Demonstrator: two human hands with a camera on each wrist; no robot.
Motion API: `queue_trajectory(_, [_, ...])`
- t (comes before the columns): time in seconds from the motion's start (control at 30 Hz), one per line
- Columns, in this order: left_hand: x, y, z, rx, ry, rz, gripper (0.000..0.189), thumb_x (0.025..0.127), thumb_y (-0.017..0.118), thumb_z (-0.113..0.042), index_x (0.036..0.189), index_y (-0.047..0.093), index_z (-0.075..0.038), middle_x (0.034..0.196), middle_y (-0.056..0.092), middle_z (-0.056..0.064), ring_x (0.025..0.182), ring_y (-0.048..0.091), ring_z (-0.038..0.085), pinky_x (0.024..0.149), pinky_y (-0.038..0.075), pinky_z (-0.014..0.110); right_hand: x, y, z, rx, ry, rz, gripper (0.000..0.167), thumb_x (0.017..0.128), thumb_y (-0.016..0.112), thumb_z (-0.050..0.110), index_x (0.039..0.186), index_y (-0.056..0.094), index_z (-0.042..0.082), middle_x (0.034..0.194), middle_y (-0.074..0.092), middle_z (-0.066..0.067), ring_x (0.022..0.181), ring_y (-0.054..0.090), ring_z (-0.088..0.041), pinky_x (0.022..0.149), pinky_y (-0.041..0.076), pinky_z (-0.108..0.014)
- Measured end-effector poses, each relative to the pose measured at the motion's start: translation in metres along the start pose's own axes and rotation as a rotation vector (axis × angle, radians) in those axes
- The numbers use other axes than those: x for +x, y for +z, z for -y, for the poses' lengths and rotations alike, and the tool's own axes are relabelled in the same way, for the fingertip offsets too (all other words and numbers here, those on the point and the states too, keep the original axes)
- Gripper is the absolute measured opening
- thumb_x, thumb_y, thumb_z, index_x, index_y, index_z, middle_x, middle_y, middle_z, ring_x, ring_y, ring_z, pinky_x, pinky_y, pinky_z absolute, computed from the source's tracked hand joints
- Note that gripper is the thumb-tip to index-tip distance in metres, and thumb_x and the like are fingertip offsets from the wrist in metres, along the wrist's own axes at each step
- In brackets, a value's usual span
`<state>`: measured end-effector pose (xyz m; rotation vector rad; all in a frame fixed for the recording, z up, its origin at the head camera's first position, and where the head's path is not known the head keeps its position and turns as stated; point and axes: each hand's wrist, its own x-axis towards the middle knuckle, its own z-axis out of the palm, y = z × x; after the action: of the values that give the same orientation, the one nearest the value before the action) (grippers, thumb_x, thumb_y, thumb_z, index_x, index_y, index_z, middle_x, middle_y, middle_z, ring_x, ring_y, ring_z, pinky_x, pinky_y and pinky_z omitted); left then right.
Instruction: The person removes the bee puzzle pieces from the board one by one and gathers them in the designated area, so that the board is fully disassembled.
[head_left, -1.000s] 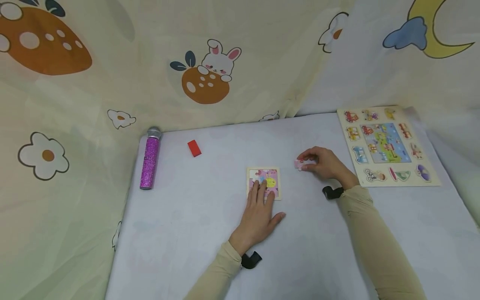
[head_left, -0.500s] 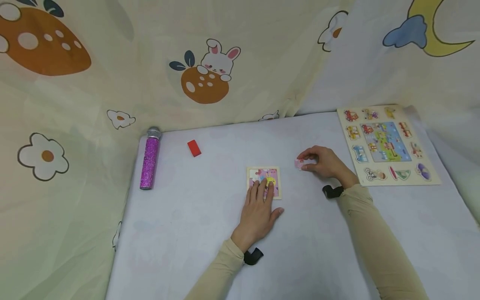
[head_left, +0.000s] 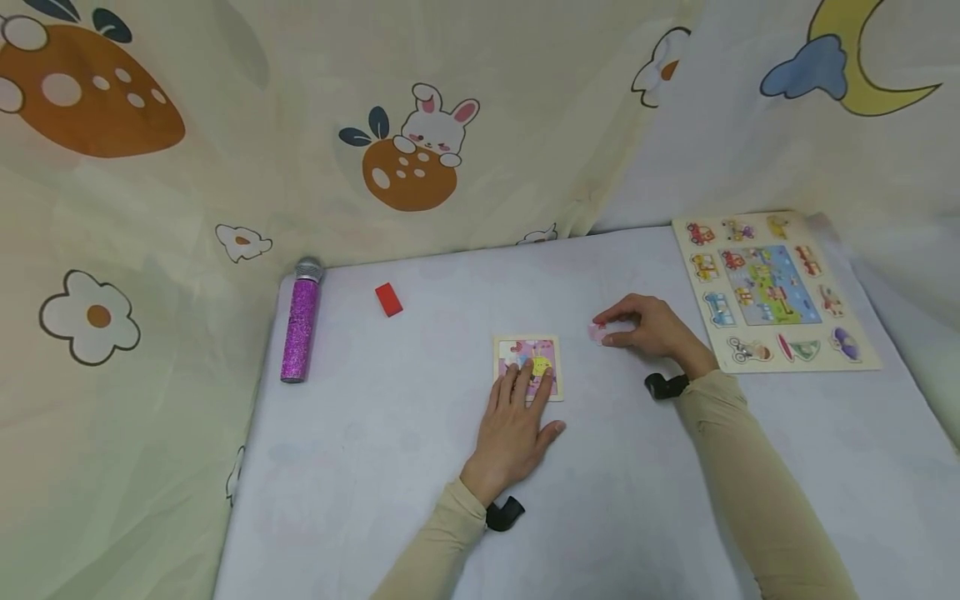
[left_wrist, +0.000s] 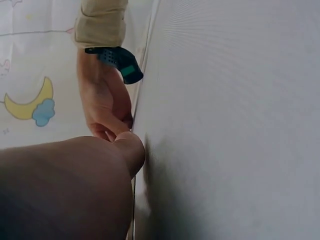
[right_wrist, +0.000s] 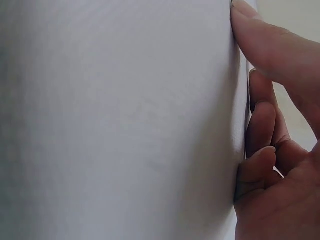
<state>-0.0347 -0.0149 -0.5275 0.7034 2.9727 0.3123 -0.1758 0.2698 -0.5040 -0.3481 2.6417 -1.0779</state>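
Note:
A small square jigsaw puzzle (head_left: 536,346) in a pale frame lies on the table, with pink, white and yellow picture parts. My left hand (head_left: 512,437) rests on it, fingers straight and thumb out to the side, covering its lower part. To the right, my right hand (head_left: 651,332) pinches a small pink puzzle piece (head_left: 597,332) between thumb and fingers, low at the tabletop. In the left wrist view the left hand (left_wrist: 75,175) fills the foreground, with the right hand (left_wrist: 105,102) beyond. The right wrist view has the right hand (right_wrist: 280,145) at the white cloth; no piece shows there.
A larger picture puzzle board (head_left: 682,242) lies at the back right. At the far left is a purple glittery microphone (head_left: 300,329), with a red rectangular block (head_left: 388,299) right of it. A printed curtain (head_left: 525,183) borders the white table (head_left: 375,467).
My left index finger has moved up and outward on the puzzle, and its thumb has shifted slightly left. The right hand stays almost in place, still pinching the piece.

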Motion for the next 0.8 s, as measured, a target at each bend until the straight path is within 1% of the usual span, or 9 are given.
queue_trajectory(0.27, [-0.0002, 0.0019, -0.0031, 0.020, -0.018, 0.021, 0.078, 0.108, 0.051, -0.056, 0.170, 0.025, -0.016, 0.176, 0.018, 0.019, 0.163, 0.020, 0.039, 0.130, 0.023, 0.054, 0.0011, 0.0009, 0.0022, -0.015, 0.004, -0.002, 0.034, 0.087, 0.088, 0.012, 0.120, 0.081, 0.012, 0.123, 0.074, -0.014, 0.120, 0.063, -0.034, 0.108, 0.046, -0.055])
queue_trajectory(0.47, [-0.0005, 0.0027, -0.0050, 0.030, -0.034, 0.037, 0.078, 0.109, 0.048, -0.056, 0.171, 0.022, -0.016, 0.177, 0.016, 0.020, 0.163, 0.017, 0.039, 0.131, 0.021, 0.053, 0.0025, 0.0016, 0.0027, -0.033, 0.003, 0.004, 0.034, 0.087, 0.088, 0.013, 0.120, 0.081, 0.012, 0.122, 0.074, -0.014, 0.120, 0.063, -0.034, 0.108, 0.046, -0.056])
queue_trajectory(0.57, [-0.0004, 0.0028, -0.0055, 0.021, -0.042, 0.036, 0.075, 0.110, 0.046, -0.053, 0.171, 0.022, -0.016, 0.177, 0.017, 0.019, 0.163, 0.017, 0.039, 0.131, 0.022, 0.053, 0.0026, 0.0006, 0.0020, -0.032, -0.006, 0.014, 0.034, 0.088, 0.088, 0.013, 0.121, 0.081, 0.011, 0.123, 0.074, -0.014, 0.121, 0.063, -0.035, 0.108, 0.046, -0.056])
queue_trajectory(0.67, [-0.0003, 0.0027, -0.0061, 0.006, -0.049, 0.035, 0.070, 0.112, 0.043, -0.048, 0.171, 0.023, -0.016, 0.176, 0.017, 0.019, 0.163, 0.017, 0.039, 0.131, 0.022, 0.053, 0.0017, -0.0013, 0.0021, -0.017, -0.010, 0.022, 0.035, 0.089, 0.087, 0.014, 0.123, 0.080, 0.011, 0.128, 0.074, -0.015, 0.124, 0.063, -0.036, 0.110, 0.045, -0.058])
queue_trajectory(0.8, [-0.0002, 0.0024, -0.0068, -0.012, -0.061, 0.049, 0.066, 0.113, 0.040, -0.044, 0.171, 0.023, -0.016, 0.177, 0.014, 0.018, 0.164, 0.014, 0.038, 0.131, 0.019, 0.052, 0.0016, -0.0001, 0.0064, -0.003, -0.015, 0.003, 0.036, 0.090, 0.086, 0.017, 0.124, 0.079, 0.010, 0.131, 0.074, -0.016, 0.126, 0.063, -0.037, 0.110, 0.046, -0.058])
